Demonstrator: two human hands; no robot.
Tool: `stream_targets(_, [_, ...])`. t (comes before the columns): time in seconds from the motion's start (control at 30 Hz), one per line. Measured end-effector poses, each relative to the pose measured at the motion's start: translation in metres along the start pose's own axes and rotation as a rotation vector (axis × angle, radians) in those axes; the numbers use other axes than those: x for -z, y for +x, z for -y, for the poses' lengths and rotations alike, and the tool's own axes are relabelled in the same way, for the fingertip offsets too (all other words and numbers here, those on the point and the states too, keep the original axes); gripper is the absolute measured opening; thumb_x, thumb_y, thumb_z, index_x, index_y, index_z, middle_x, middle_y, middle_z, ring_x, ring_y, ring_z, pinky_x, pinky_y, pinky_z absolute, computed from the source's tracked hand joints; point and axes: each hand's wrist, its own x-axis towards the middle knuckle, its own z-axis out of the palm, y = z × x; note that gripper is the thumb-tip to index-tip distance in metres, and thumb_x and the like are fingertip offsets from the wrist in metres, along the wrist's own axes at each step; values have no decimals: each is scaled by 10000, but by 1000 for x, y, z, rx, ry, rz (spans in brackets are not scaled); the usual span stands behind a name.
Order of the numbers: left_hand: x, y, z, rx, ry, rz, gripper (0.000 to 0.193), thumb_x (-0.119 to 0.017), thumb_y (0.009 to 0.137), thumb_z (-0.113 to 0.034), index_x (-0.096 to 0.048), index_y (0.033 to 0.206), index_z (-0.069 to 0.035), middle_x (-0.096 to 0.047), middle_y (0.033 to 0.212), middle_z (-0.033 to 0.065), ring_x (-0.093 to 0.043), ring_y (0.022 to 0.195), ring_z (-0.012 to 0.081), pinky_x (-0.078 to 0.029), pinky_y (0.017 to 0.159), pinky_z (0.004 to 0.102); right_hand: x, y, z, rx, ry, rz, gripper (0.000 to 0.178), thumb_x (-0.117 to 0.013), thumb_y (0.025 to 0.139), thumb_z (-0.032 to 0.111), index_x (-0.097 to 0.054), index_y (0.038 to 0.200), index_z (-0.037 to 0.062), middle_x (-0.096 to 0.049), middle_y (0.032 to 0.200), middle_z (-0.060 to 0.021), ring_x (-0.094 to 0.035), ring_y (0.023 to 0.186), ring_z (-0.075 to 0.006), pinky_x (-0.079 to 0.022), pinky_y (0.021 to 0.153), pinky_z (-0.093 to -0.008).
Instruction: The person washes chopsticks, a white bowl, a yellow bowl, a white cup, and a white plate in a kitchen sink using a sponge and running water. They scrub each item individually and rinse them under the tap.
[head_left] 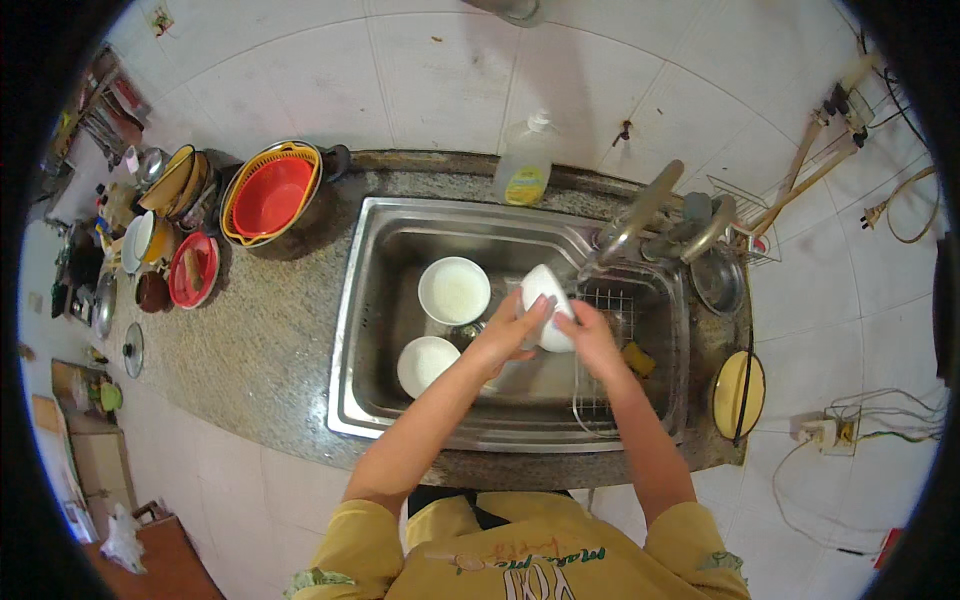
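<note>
My left hand (508,338) and my right hand (592,338) grip a tilted white bowl (543,290) above the middle of the steel sink (385,235). The left fingers curl round its near left side. My right hand closes on its right edge. A white bowl (454,290) stands in the sink to the left, holding whitish liquid or foam. Nearer me is another white bowl (425,366), partly behind my left forearm. Small metal items (467,335) between those bowls are mostly hidden by my left arm.
A wire rack (608,300) and yellow sponge (638,358) lie at the sink's right side. The faucet (640,215) reaches over the far right rim. Behind the sink stands a soap bottle (526,165). To the left are a pot with a red basin (273,195) and a red plate (195,270).
</note>
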Motion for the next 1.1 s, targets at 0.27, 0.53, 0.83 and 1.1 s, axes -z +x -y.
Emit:
stream_targets(0.27, [-16,19,30,9,-298,-189,307,-499,710,-252,-450,974,-102,-499,880,51,-515,686,177,-482,529,368,-10,-28,40,280,-720,156,427,-565,774,275,-497,1039,-53,-441,1162,-213,-394,1102,-341,-355,889,-391])
stream_targets(0.53, [15,-6,34,-123,-463,10,470,-485,711,-198,-392,1136,-18,-496,1053,127,-535,903,287,-534,589,432,20,-34,20,187,13,-191,478,-603,770,216,-425,1167,18,-402,1234,-137,-417,1113,-259,-351,908,-339])
stream_targets(0.83, [11,19,25,-978,917,-662,445,-669,664,-182,-544,1076,-70,-563,838,132,-541,733,284,-438,675,350,-1,-22,-3,-175,1074,-88,387,-487,838,255,-413,1165,61,-499,1116,-65,-477,1040,-194,-389,871,-352])
stream_targets(1.1, [-33,62,40,-635,398,-375,408,-654,705,-165,-547,1058,10,-615,783,112,-566,592,173,-446,560,257,-23,-30,16,-19,855,-257,535,-496,835,375,-272,1288,199,-386,1223,-19,-411,1083,-159,-424,788,-308])
